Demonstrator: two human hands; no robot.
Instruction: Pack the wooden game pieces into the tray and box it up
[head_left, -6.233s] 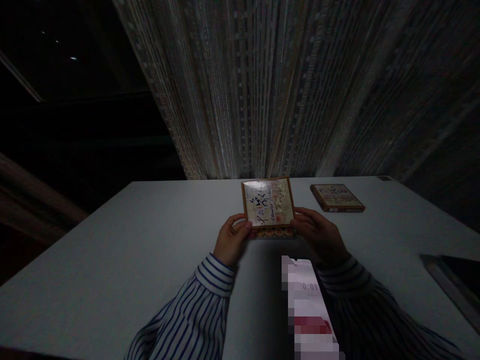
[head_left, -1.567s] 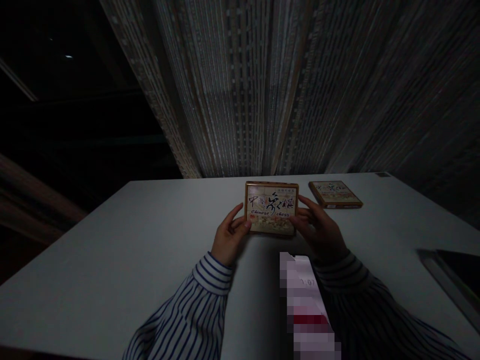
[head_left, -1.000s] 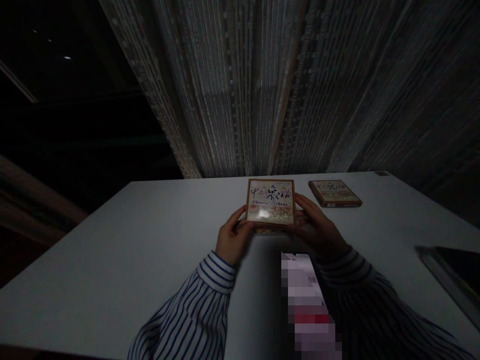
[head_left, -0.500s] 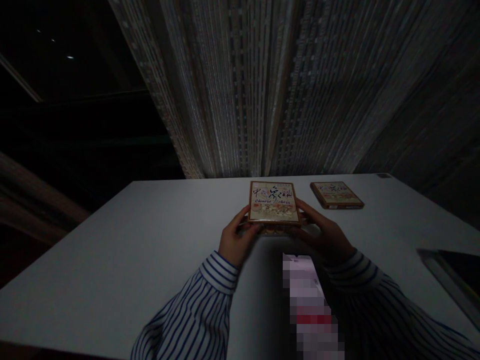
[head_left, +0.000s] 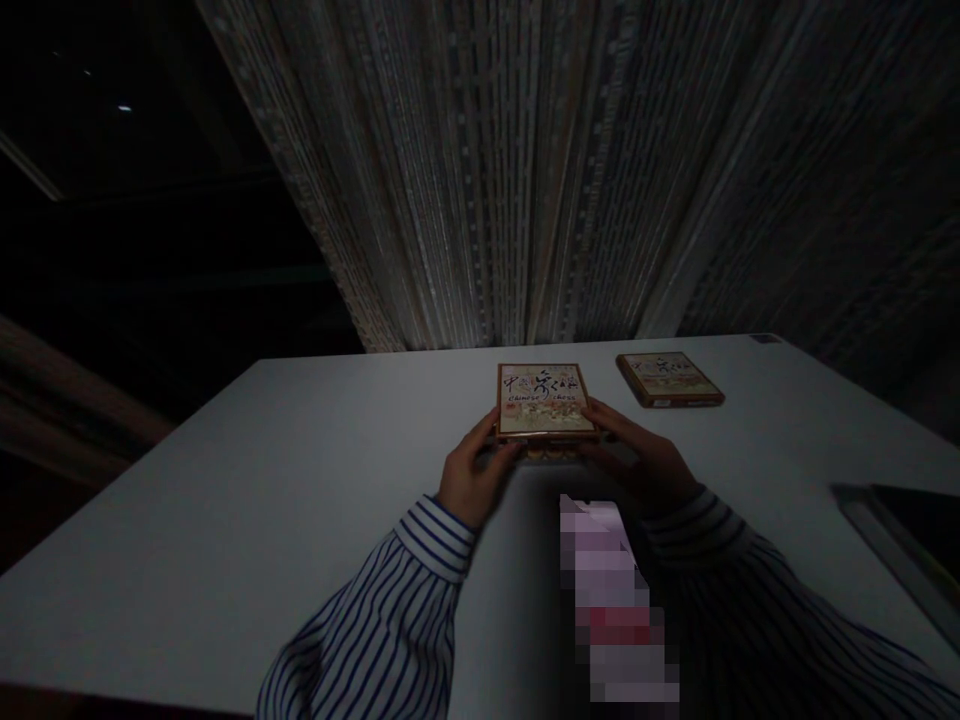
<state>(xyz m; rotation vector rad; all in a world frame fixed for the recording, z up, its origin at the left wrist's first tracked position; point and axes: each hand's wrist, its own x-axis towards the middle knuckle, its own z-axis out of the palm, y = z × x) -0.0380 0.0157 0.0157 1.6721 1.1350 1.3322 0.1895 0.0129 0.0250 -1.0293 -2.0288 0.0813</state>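
A flat box (head_left: pixel 544 400) printed with "Chinese chess" is held low over the white table (head_left: pixel 300 480), its printed lid facing up. My left hand (head_left: pixel 471 480) grips its left edge with curled fingers. On the right edge, my right hand (head_left: pixel 645 462) does the same. Round game pieces (head_left: pixel 549 453) peek out just under the box's near edge. Both wrists wear blue-striped sleeves.
A second, similar box (head_left: pixel 667 378) lies flat on the table to the back right. A phone with a lit screen (head_left: pixel 611 590) lies near my right forearm. A dark tray-like object (head_left: pixel 892 540) sits at the right edge. A bead curtain hangs behind the table.
The box's lid stood tilted toward me earlier; it has been lowered to nearly flat over the pieces. Both hands stayed on its edges.
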